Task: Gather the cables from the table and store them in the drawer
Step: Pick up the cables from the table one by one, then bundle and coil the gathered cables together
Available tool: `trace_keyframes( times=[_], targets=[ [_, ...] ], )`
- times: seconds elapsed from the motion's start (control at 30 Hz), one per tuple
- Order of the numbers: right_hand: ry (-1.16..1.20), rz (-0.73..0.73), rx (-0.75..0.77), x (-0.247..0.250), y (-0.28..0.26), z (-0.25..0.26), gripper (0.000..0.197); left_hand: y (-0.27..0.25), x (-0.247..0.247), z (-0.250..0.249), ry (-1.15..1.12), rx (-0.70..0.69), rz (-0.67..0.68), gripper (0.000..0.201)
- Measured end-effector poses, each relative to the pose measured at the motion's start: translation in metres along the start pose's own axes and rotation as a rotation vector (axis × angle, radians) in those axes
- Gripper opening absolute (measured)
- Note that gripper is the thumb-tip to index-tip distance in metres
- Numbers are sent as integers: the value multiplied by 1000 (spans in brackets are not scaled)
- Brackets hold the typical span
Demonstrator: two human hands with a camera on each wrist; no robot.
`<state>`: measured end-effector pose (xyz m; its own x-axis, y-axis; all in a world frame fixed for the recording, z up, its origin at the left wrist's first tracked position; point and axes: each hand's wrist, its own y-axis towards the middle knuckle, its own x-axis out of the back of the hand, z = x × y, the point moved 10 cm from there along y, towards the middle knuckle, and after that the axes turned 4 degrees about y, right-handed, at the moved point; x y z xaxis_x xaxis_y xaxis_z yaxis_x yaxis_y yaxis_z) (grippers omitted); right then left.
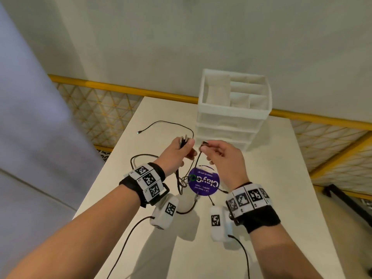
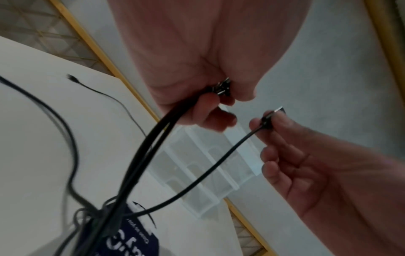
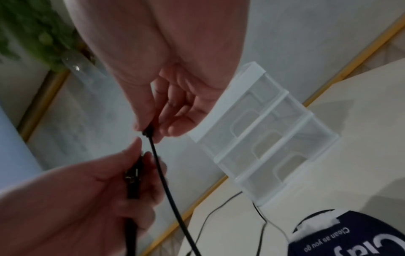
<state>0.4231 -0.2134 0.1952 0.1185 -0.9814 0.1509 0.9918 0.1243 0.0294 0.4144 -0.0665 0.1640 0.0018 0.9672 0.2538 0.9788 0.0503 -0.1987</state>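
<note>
Several thin black cables (image 1: 182, 179) are seen with metal-tipped plugs at their ends; they are slack and partly tangled where they meet the white table (image 1: 271, 178), over a round purple sticker (image 1: 203, 182) printed with white lettering. A bundle of plug ends is gripped in the left hand (image 1: 177, 153), the fingers being curled round it and the plugs sticking out past the thumb. One single cable (image 2: 210, 169) is pinched just behind its plug between thumb and forefinger of the right hand (image 1: 223, 158), the remaining fingers being loosely bent. Both hands are held above the table, close together but apart, in front of a white translucent drawer unit (image 1: 233, 109). The unit is stood at the table's far edge, its drawers closed and its divided top tray uncovered.

From the head view alone, a further cable end (image 1: 138, 132) is shown lying free on the table to the left, well apart from the hands. In the left wrist view the held strands are shown running down from the fist to the tangle on the sticker. By the right wrist view, blurred green foliage (image 3: 28, 32) is revealed beyond the hand, and the drawer fronts are shown more plainly.
</note>
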Motion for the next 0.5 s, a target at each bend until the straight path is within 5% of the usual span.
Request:
trace_keyframes(
  times=[0.3,0.5],
  targets=[
    [30,-98,0,39,-17,28,12,-35,-59,-44,-150,-62,219,34],
    [-46,-148,31,43,-21,31,9,-42,-64,-59,-173,-118,185,25]
  ],
)
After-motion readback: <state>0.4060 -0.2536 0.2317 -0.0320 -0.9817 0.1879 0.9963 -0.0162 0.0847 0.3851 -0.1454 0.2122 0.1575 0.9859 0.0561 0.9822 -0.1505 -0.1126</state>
